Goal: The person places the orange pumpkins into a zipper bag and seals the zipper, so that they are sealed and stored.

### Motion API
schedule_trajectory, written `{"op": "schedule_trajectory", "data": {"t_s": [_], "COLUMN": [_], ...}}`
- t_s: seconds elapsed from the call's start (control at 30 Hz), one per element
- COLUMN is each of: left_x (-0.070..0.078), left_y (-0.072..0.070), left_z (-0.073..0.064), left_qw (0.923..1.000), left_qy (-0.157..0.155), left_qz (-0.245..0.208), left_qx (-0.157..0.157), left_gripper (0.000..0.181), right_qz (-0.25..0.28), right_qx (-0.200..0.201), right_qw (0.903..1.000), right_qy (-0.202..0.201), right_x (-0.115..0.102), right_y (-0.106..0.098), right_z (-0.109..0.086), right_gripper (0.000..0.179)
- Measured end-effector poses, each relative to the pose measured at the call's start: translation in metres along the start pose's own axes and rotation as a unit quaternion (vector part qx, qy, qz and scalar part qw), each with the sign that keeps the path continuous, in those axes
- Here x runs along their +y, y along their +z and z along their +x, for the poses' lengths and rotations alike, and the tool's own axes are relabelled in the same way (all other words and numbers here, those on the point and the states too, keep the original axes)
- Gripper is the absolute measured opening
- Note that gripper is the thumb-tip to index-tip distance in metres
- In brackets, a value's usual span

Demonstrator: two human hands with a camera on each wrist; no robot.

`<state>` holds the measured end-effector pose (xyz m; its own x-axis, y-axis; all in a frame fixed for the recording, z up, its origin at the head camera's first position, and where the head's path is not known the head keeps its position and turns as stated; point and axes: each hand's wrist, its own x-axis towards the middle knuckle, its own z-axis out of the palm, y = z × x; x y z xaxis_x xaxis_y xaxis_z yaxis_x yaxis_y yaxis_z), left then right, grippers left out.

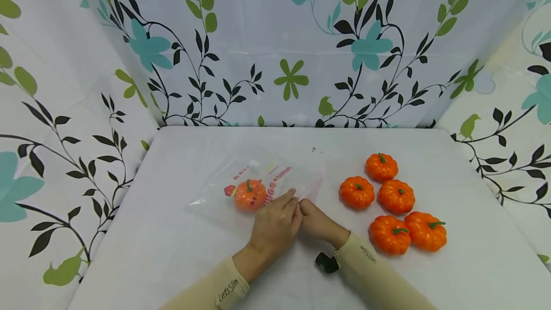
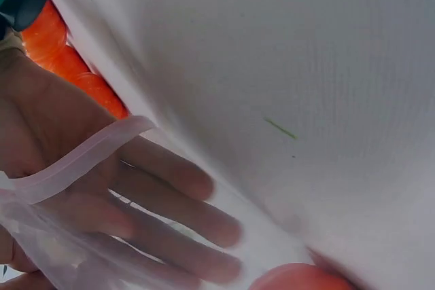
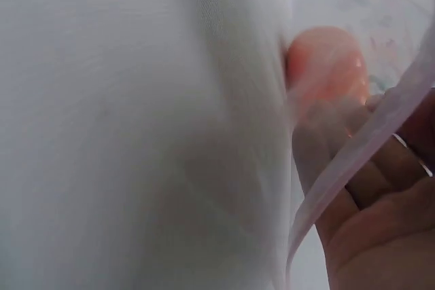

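Observation:
A clear plastic zip bag (image 1: 211, 190) with red print lies flat on the table, holding one small orange pumpkin (image 1: 250, 196) with a green stem. At the bag's near right edge my left hand (image 1: 273, 224) pinches the film, its index finger stretched forward. Touching it, my right hand (image 1: 320, 223) grips the same edge from the right. The bag's pink strip (image 2: 88, 157) crosses in front of a palm in the left wrist view, and straight fingers show through the film. In the right wrist view the strip (image 3: 370, 140) passes in front of another palm. The thumbs' contact is mostly hidden.
Several loose orange pumpkins (image 1: 396, 197) sit in a group to the right of my right hand. A dark strapped device (image 1: 327, 262) is at the right wrist. Leaf-patterned cloth (image 1: 291, 80) hangs behind the white table (image 1: 142, 252) and on both sides.

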<state>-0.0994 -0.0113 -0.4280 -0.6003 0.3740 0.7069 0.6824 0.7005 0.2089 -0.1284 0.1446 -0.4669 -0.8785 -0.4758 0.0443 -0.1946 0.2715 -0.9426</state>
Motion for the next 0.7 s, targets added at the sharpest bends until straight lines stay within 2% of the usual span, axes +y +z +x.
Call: {"op": "schedule_trajectory", "data": {"t_s": [0.1,0.17,0.23,0.33,0.43,0.47,0.53,0.7], "left_x": [0.0,-0.001,-0.003,-0.006,-0.007,-0.008,-0.008,-0.007], "left_y": [0.001,0.001,0.002,0.003,0.004,0.004,0.005,0.008], "left_z": [0.0,0.001,0.001,0.002,0.003,0.003,0.002,0.001], "left_qw": [1.0,0.9999,0.9997,0.9996,0.9996,0.9996,0.9996,0.9997], "left_qy": [0.001,0.004,0.007,0.004,-0.004,-0.007,-0.01,-0.014], "left_qz": [0.003,0.011,0.022,0.029,0.029,0.027,0.026,0.018], "left_qx": [-0.002,-0.001,0.001,0.001,-0.003,-0.004,-0.007,-0.008], "left_gripper": [0.016,0.016,0.015,0.013,0.012,0.012,0.013,0.013], "right_qz": [-0.018,-0.042,-0.071,-0.138,-0.197,-0.212,-0.221,-0.206], "right_qx": [0.021,0.065,0.127,0.239,0.312,0.326,0.342,0.354], "right_qw": [0.9996,0.997,0.9894,0.961,0.9292,0.9214,0.913,0.9075], "right_qy": [0.001,0.001,-0.009,-0.022,-0.008,0.006,0.03,0.093], "right_x": [-0.004,-0.009,-0.015,-0.026,-0.039,-0.044,-0.05,-0.049], "right_y": [-0.007,-0.014,-0.024,-0.04,-0.058,-0.063,-0.073,-0.082], "right_z": [-0.013,-0.025,-0.038,-0.053,-0.063,-0.066,-0.07,-0.072], "right_gripper": [0.015,0.02,0.033,0.054,0.085,0.095,0.112,0.131]}}
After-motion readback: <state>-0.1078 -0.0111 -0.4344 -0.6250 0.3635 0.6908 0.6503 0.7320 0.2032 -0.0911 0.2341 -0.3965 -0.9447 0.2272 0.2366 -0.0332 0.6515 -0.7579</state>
